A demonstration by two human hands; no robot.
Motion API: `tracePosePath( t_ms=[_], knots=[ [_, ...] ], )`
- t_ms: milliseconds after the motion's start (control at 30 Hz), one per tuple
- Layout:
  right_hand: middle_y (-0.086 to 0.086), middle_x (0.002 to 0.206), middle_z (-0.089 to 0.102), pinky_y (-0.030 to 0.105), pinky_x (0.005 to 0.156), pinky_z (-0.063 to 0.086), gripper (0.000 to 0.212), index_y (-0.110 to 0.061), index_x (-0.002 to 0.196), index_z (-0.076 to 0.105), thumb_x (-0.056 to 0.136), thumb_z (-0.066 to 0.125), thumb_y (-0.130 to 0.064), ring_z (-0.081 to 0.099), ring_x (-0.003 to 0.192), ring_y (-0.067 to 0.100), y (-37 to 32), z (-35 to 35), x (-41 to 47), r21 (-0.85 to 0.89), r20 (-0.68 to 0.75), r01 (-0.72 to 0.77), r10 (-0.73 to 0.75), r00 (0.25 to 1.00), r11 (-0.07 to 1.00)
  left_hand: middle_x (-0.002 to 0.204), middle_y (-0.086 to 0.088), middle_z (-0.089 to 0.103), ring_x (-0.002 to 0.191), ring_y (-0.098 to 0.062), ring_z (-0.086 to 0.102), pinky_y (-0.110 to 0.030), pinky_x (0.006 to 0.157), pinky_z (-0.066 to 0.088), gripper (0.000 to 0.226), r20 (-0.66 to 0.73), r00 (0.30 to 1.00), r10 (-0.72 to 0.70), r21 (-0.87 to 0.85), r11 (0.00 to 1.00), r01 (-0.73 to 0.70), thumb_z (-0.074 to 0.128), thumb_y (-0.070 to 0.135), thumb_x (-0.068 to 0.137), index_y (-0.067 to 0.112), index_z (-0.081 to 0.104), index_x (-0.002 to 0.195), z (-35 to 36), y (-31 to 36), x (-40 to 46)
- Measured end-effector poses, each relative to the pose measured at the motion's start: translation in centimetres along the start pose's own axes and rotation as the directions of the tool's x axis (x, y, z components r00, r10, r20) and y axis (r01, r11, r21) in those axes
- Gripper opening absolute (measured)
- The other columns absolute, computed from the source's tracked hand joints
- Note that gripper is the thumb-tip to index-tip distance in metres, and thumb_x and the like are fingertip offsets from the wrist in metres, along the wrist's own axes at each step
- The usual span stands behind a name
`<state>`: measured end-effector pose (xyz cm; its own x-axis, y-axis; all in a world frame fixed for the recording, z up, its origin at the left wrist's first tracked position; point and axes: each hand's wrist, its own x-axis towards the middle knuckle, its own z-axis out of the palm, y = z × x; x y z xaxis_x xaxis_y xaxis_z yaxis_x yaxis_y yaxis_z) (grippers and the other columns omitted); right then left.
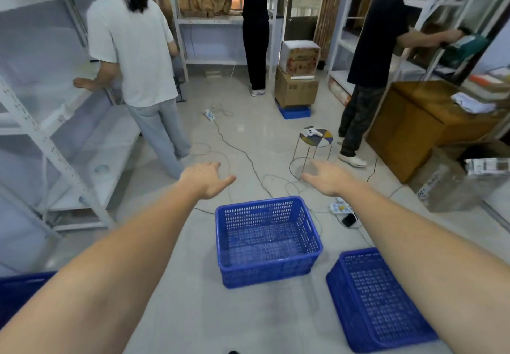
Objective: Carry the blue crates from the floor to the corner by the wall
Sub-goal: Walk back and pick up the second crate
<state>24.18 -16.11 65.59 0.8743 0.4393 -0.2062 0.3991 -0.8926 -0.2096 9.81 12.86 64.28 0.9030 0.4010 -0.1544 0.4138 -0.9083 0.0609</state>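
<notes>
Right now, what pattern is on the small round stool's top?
Multicoloured wedges, pie-like, on the stool; head view, the only one.

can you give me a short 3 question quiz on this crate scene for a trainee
1. True or false: the left hand is gripping the open blue crate.
2. What lies on the round stool? A) a white handheld device B) a mug C) a book
3. Which hand is nearer the upside-down crate?

Key:
1. False; both hands are open, above the floor.
2. A.
3. The right hand.
</notes>
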Motion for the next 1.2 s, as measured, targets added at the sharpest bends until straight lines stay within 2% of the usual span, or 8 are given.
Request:
tracePosePath(
  t_ms=[367, 567, 800, 967, 1200],
  knots=[
    [0.014, 0.157, 0.04, 0.047, 0.112, 0.035, 0.076, -0.026, 0.157, 0.027, 0.092, 0.038, -0.063, 0.04, 0.139, 0.035, 8.2, 5.9, 12.2, -0.005, 0.18, -0.026, 0.027, 0.983, 1.0, 0.156, -0.01, 0.042, 0.137, -0.033, 0.044, -0.048, 0.11, 0.037, 0.086, 0.119, 0.993, 0.013, -0.018, 1.0, -0.011, 0.034, 0.076, 0.09, 0.016, 0.038, 0.152, 7.4, 6.0, 14.1],
    [0.012, 0.156, 0.041, 0.044, 0.113, 0.033, 0.075, -0.019, 0.156, 0.028, 0.095, 0.035, -0.062, 0.04, 0.139, 0.032, 12.9, 7.7, 19.5, -0.071, 0.253, 0.015, 0.004, 0.968, 0.997, 0.157, -0.004, 0.04, 0.137, -0.029, 0.044, -0.047, 0.107, 0.037, 0.091, 0.256, 0.966, -0.032, 0.018, 0.999, 0.029, 0.03, 0.08, 0.085, 0.021, 0.035, 0.154, 11.0, 8.1, 20.7],
    [0.013, 0.154, 0.042, 0.044, 0.111, 0.033, 0.071, -0.021, 0.155, 0.03, 0.096, 0.035, -0.06, 0.042, 0.137, 0.033, 17.4, 11.9, 30.0, -0.088, 0.371, 0.08, -0.042, 0.928, 0.993, 0.151, -0.002, 0.047, 0.13, -0.027, 0.05, -0.046, 0.099, 0.042, 0.094, 0.306, 0.945, -0.118, 0.007, 0.992, 0.122, 0.025, 0.083, 0.081, 0.022, 0.04, 0.15, 15.8, 9.7, 28.2],
    [0.012, 0.154, 0.043, 0.044, 0.11, 0.034, 0.073, -0.023, 0.157, 0.026, 0.096, 0.035, -0.062, 0.043, 0.137, 0.032, 20.1, 16.6, 36.6, -0.085, 0.443, 0.093, -0.046, 0.896, 0.992, 0.15, -0.005, 0.048, 0.132, -0.027, 0.049, -0.044, 0.102, 0.041, 0.087, 0.352, 0.921, -0.163, -0.013, 0.984, 0.179, 0.029, 0.079, 0.087, 0.019, 0.041, 0.149, 21.3, 9.7, 32.2],
    [0.009, 0.151, 0.046, 0.044, 0.105, 0.038, 0.072, -0.024, 0.154, 0.031, 0.094, 0.037, -0.063, 0.048, 0.133, 0.031, 23.3, 27.7, 42.6, -0.072, 0.545, 0.035, 0.009, 0.838, 0.997, 0.144, -0.003, 0.053, 0.12, -0.027, 0.057, -0.043, 0.091, 0.045, 0.087, 0.459, 0.858, -0.233, -0.019, 0.962, 0.271, 0.028, 0.081, 0.084, 0.02, 0.047, 0.142, 32.8, 6.3, 35.6]
  ],
)
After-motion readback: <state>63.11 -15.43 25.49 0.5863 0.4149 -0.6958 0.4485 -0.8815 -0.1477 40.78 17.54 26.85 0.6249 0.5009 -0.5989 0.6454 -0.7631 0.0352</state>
